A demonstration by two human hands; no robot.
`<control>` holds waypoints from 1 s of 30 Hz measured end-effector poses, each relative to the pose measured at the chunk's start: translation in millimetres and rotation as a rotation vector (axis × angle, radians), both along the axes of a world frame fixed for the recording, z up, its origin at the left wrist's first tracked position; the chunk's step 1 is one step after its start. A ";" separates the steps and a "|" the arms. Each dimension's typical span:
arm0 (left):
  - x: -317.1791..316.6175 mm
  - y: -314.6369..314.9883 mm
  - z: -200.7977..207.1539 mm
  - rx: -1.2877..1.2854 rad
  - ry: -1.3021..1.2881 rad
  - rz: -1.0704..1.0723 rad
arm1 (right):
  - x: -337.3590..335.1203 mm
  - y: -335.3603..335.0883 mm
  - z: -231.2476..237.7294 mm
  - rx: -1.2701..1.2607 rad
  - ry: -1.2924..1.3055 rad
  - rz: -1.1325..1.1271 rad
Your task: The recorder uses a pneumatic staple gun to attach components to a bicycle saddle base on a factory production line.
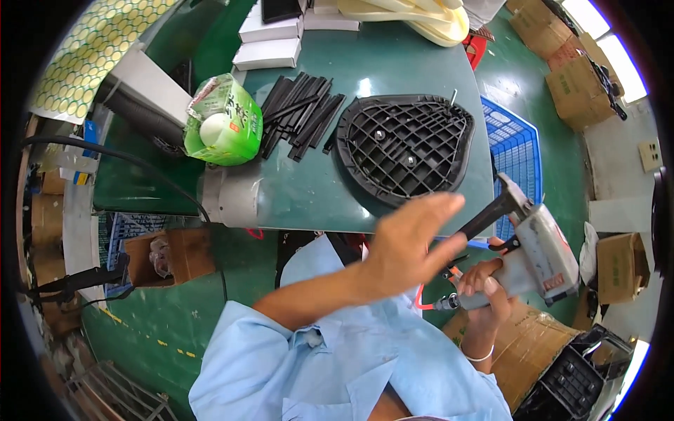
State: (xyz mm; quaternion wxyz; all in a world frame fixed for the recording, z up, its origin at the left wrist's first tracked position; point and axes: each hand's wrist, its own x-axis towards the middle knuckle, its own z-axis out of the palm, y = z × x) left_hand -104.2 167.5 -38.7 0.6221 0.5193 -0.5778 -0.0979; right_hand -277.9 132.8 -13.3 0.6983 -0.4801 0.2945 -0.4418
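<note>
My right hand (488, 281) is wrapped round the handle of a grey air stapler or nail gun (544, 256), held at the right near the table's front corner. A red hose joins a metal fitting at the bottom of its handle. From the tool's nose a black bar (484, 216) slants down to the left. My left hand (414, 245) is open beside that bar's lower end, its fingers stretched and thumb apart, slightly blurred. Beyond it on the table lies a black ribbed plastic seat-shaped panel (400, 147), with a bolt standing up at its far right.
Several black strips (302, 112) lie piled left of the panel. Next to them stands a green box (225, 123) with a white round thing inside. White boxes (267, 52) and cream foam pieces (414, 17) sit at the back. A blue basket (511, 144) stands past the table's right edge.
</note>
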 end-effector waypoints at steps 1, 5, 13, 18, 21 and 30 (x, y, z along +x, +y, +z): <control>-9.8 4.8 0.4 -0.004 -0.012 0.006 | 3.8 1.1 1.7 -0.032 -0.019 -0.013; -22.7 5.1 -5.6 0.227 0.045 -0.134 | 14.0 2.7 4.2 -0.159 0.003 -0.040; -31.7 0.4 -21.0 0.024 -0.074 0.045 | 7.8 1.8 -0.6 -0.244 0.038 -0.111; 18.2 11.9 -9.4 -0.069 -0.304 0.148 | -11.2 -19.7 2.9 -0.245 -0.096 -0.055; 42.2 22.4 -17.6 0.321 -0.335 0.228 | -16.9 -29.5 3.7 -0.275 -0.038 -0.157; 19.9 9.7 -39.9 0.214 -0.046 0.117 | -10.9 -48.0 -7.8 -0.177 0.251 -0.304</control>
